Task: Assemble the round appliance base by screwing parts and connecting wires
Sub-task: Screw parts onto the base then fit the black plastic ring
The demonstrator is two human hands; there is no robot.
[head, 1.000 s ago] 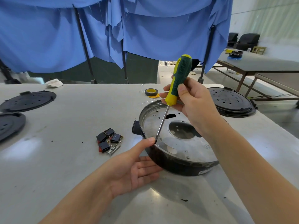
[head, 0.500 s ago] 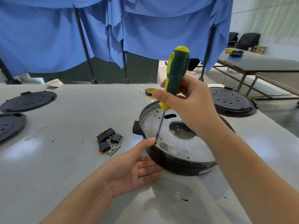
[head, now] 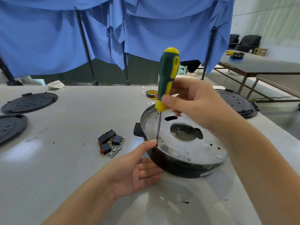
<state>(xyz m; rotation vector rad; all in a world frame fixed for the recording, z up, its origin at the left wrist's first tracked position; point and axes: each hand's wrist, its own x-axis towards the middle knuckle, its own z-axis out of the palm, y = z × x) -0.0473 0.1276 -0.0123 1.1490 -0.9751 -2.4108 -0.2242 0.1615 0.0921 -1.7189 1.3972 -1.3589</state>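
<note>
On worktop, round base [head: 186, 148] steadied by flat-fingered left hand [head: 138, 172]; right hand [head: 193, 103] grips screwdriver [head: 167, 78]. Risk: tip could slip off the screw and jab the left thumb.

Screwdriver [head: 168, 78] tip hidden behind left hand [head: 138, 172] thumb at round base [head: 183, 148] rim, about 9 o'clock; screw there can't be seen. Right hand [head: 193, 104] covers base's 1 o'clock rim and part of black lid [head: 237, 104]. Tape roll [head: 151, 94] partly behind handle. Far-left lid [head: 9, 127] cut by frame edge. Base label unreadable.
</note>
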